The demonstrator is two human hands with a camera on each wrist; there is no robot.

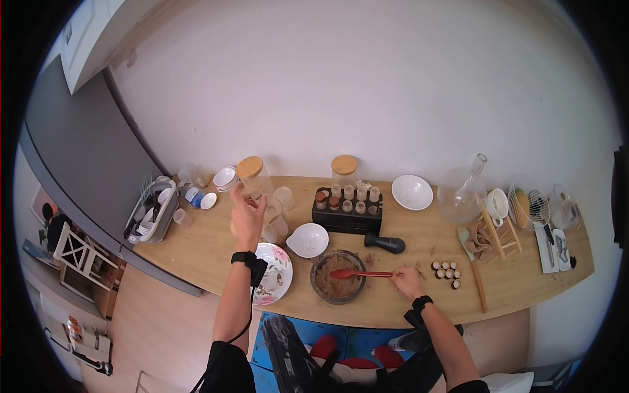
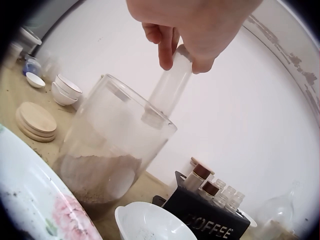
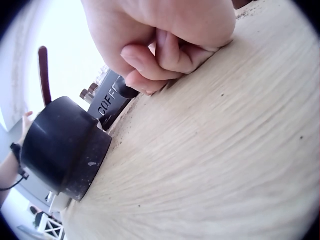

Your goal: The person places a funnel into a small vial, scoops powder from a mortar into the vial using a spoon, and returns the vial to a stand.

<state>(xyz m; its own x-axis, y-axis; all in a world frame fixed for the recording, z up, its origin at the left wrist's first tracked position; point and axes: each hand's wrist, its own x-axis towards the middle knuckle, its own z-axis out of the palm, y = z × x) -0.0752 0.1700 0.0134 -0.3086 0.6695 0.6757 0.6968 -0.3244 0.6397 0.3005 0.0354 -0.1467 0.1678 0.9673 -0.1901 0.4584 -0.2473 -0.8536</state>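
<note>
My left hand [image 1: 247,219] [image 2: 195,25] pinches a clear glass vial [image 2: 171,90] between thumb and fingers, tilted, its lower end at the rim of an open glass jar [image 2: 112,125] with brown powder inside. In the head view my right hand [image 1: 408,281] is beside the handle end of a red spatula [image 1: 367,273], whose head lies in a dark bowl of brown powder [image 1: 339,286]. The right wrist view shows the spatula handle [image 3: 44,75] standing free of this hand [image 3: 165,40]; its fingers are curled against the tabletop, with nothing visible in them.
A black rack of small vials [image 1: 347,219], a white bowl [image 1: 308,240] and a floral plate [image 1: 274,278] surround the jar and dark bowl. A black-handled tool [image 1: 384,243] lies behind the bowl. Several small caps [image 1: 447,266] lie right of my right hand. A large flask [image 1: 465,196] stands farther right.
</note>
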